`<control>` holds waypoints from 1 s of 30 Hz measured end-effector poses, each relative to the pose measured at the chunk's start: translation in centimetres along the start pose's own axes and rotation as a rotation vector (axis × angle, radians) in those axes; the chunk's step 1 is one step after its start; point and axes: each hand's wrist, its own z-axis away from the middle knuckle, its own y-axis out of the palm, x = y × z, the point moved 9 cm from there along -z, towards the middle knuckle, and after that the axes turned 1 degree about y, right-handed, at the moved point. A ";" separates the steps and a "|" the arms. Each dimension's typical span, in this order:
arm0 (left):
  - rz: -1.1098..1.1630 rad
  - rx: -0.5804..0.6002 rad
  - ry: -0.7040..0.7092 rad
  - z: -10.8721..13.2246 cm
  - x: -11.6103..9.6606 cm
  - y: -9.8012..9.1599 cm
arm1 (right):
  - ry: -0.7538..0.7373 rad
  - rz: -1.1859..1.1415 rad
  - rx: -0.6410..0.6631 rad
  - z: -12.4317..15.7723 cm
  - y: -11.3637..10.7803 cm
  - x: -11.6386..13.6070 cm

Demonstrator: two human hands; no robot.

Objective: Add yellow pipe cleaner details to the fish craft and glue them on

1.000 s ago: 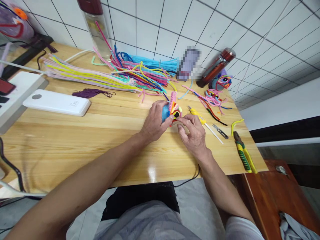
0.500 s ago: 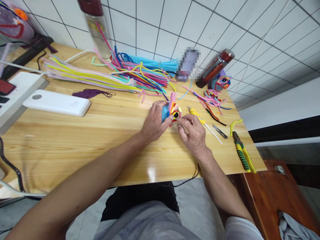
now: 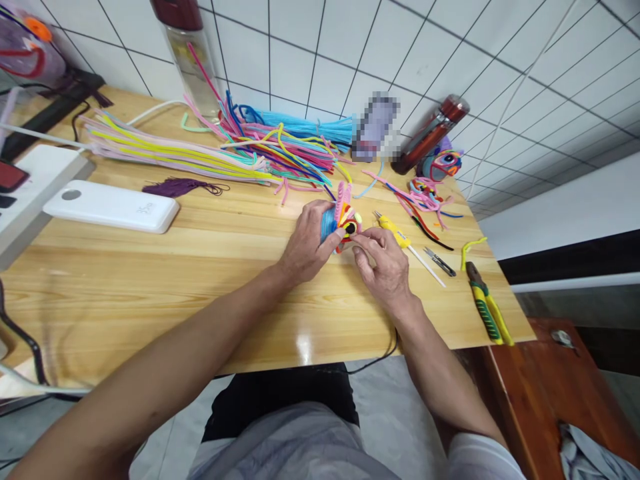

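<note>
My left hand (image 3: 307, 241) is wrapped around a small pipe-cleaner figure (image 3: 341, 217) with a blue body, a pink ridge and a black-and-yellow eye, held just above the wooden table (image 3: 150, 280). My right hand (image 3: 383, 267) pinches at the figure's front, by the eye, fingers pressed together. Both hands meet near the table's middle right. What the right fingertips hold is too small to make out.
A heap of coloured pipe cleaners (image 3: 240, 150) lies at the back. A yellow glue gun (image 3: 400, 237), small snips (image 3: 440, 261) and yellow-green pliers (image 3: 487, 310) lie right of my hands. A white power bank (image 3: 113, 207) sits at left; two bottles (image 3: 430, 137) stand by the tiled wall.
The hands and the figure have shifted very slightly; the right fingers keep working at the figure's eye. Nothing was picked up or let go.
</note>
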 end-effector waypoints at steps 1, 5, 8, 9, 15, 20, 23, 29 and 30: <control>0.005 0.008 -0.003 0.0 0.0 0.0 | 0.004 -0.006 -0.001 0.0 0.0 0.0; 0.030 0.033 -0.007 0.0 -0.1 -0.1 | 0.042 -0.025 0.025 0.1 0.3 -0.4; 0.037 0.050 -0.008 0.0 -0.1 -0.1 | 0.083 -0.023 0.058 0.3 0.6 -0.8; 0.032 0.055 -0.005 0.0 0.0 -0.1 | 0.089 -0.023 0.059 0.3 0.6 -0.8; 0.002 0.055 -0.004 0.0 0.6 0.2 | 0.090 -0.038 0.053 0.2 0.6 -0.7; 0.005 0.046 -0.033 0.0 0.6 0.1 | 0.091 -0.006 0.059 0.2 0.7 -0.6; 0.011 0.048 -0.034 -0.1 0.4 0.0 | 0.063 -0.010 0.040 0.2 0.5 -0.3; 0.020 0.027 -0.032 -0.1 0.5 0.0 | 0.040 -0.005 0.016 0.1 0.4 0.0; 0.018 0.022 -0.024 -0.1 0.5 0.0 | 0.047 0.001 0.018 0.1 0.4 -0.1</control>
